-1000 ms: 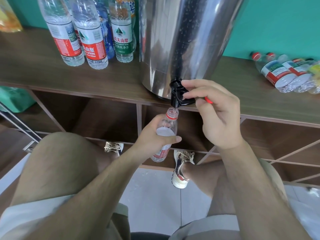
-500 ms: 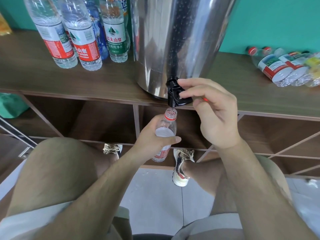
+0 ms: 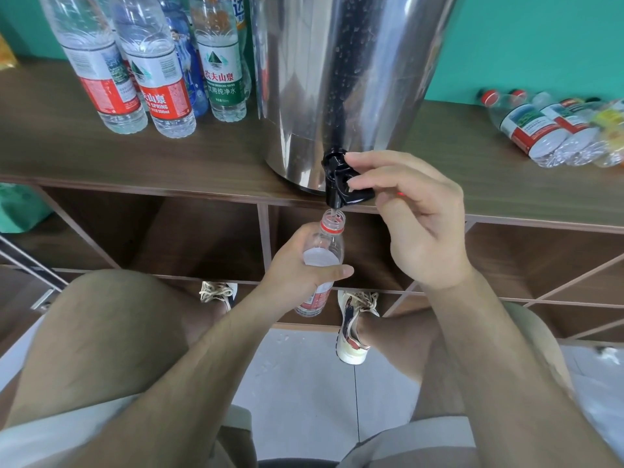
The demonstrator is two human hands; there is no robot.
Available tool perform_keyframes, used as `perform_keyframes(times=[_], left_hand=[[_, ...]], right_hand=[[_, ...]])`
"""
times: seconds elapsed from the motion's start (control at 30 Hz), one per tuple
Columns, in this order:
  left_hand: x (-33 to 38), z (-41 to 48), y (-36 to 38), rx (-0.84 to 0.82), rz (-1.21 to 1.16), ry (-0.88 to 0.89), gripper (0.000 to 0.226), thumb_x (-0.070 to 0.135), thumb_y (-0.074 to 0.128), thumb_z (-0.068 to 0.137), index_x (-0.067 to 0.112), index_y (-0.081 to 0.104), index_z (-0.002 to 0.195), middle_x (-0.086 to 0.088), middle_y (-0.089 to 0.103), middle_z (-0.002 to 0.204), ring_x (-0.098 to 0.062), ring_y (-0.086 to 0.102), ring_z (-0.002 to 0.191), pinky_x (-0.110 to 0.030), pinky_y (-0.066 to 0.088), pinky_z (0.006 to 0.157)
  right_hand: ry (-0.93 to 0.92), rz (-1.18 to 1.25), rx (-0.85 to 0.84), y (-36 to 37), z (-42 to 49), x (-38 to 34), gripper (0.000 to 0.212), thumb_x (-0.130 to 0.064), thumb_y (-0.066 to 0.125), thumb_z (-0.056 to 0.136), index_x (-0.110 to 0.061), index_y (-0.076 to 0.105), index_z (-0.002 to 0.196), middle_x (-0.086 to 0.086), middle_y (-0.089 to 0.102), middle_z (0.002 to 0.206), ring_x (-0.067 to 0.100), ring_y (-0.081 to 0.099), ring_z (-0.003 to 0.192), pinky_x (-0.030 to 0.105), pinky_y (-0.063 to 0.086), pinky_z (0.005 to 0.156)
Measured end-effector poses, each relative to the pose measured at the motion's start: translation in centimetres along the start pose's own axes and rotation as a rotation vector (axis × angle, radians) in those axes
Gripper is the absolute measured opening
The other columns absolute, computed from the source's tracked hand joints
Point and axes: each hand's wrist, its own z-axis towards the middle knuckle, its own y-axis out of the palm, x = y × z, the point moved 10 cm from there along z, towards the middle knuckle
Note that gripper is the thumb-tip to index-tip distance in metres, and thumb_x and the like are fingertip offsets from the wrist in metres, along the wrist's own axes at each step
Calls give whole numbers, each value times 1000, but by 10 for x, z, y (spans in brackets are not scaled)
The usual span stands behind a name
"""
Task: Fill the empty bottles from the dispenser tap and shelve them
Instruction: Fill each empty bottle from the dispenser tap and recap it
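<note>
A steel dispenser point(image 3: 341, 79) stands on the brown shelf top point(image 3: 67, 143), its black tap point(image 3: 341, 184) hanging over the front edge. My left hand point(image 3: 297, 268) grips a clear open bottle point(image 3: 326, 244) with a red neck ring, its mouth just under the spout. A thin stream of water runs into it. My right hand point(image 3: 415, 217) pinches the tap lever with thumb and forefinger; a bit of red, maybe the cap, shows behind its fingers.
Several filled bottles point(image 3: 152, 72) stand upright left of the dispenser. Several empty bottles point(image 3: 547, 130) lie on their sides at the right end. Open wooden compartments point(image 3: 202, 238) sit below the top. My knees and shoes are over the tiled floor point(image 3: 304, 383).
The bottle has come down a little from the spout, and water now runs into it. Both hands keep their holds; the view has shifted slightly.
</note>
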Motion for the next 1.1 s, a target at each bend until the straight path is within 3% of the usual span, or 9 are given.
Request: perform_keyframes(times=[0.23,0.37,0.5,1.1], left_hand=[[1,3,-1,13,-16,10,73,40,90,76,49,42,130,21,58,119,-11,60,111,-19,46,80],[0,3,0,8,-19,11,72,39,90,77,49,41,130,20,57,119,-12,60,111,-24,48,86],[-1,4,-1,9,-12,8,72,39,90,77,49,42,128,20,57,118,-11,60,110,-21,48,82],[5,0,-2,13,-21,30,71,40,89,78,52,40,128,25,56,116,-4,58,107,-14,42,75]], right_hand=[[-74,-96,-49,2,-1,-12,29,10,63,85,5,74,110,18,69,128,26,66,124,37,53,102],[-67,-73,-59,4,0,-10,40,18,54,80,4,74,112,19,67,129,28,65,125,39,54,100],[-74,-70,-53,4,-2,-8,48,23,48,76,4,74,112,18,67,130,28,64,126,39,56,99],[-69,-87,-26,5,-2,-7,47,26,48,78,4,76,109,21,67,129,29,67,121,29,55,97]])
